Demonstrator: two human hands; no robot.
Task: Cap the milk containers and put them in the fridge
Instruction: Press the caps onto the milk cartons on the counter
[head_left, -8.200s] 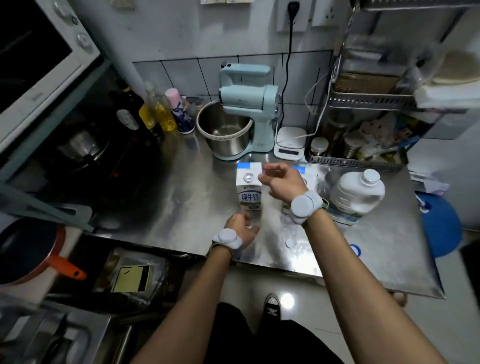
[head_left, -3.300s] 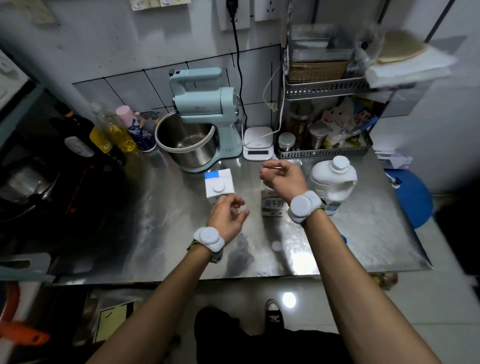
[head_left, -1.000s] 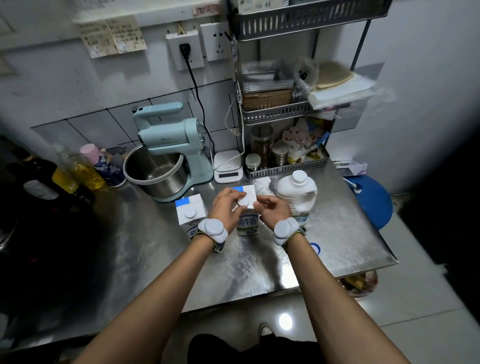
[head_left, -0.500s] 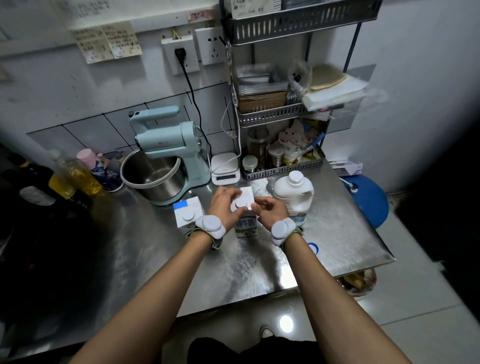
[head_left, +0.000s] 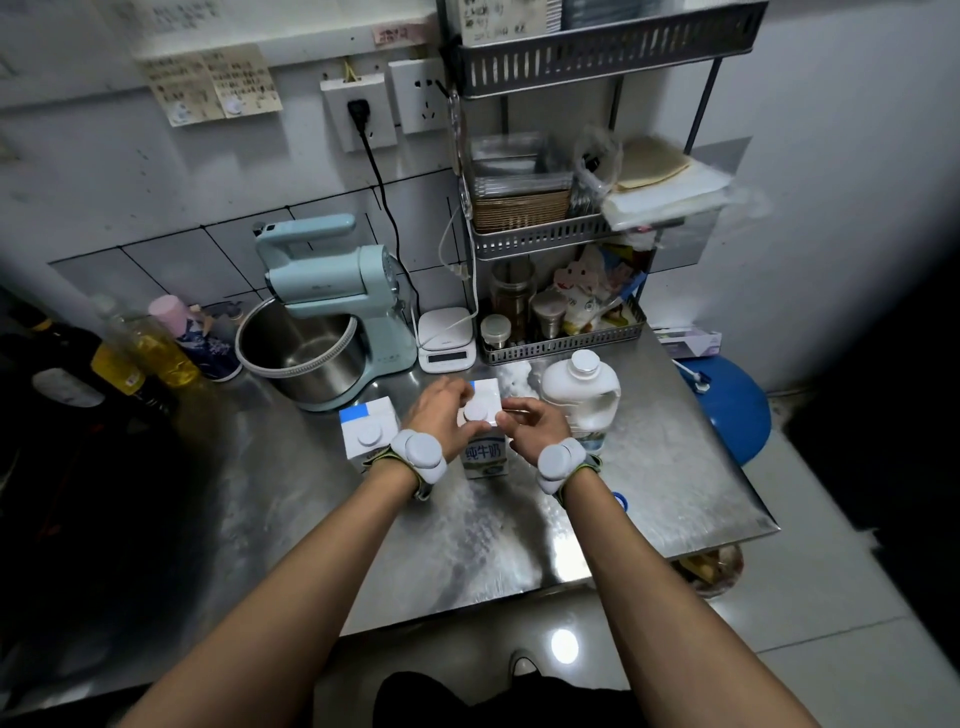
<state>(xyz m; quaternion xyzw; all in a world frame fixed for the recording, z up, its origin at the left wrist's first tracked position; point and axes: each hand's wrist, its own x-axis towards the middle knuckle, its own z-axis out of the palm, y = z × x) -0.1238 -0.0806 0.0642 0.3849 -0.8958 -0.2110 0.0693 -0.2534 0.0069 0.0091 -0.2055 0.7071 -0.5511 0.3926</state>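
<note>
While the left hand (head_left: 441, 415) curls its fingers around the top of the middle milk carton (head_left: 484, 441) to steady it, the right hand (head_left: 530, 423) pinches toward the white cap (head_left: 475, 410), though whether it grips the cap I cannot tell. The cap likely wants turning squarely until snug, the carton held upright. A second carton (head_left: 367, 434), capped, stands just left; a capped white jug (head_left: 584, 400) just right. All sit on a steel counter (head_left: 467, 545) with a mixer (head_left: 332, 312) and wire rack (head_left: 561, 234) behind; no fridge shows.
</note>
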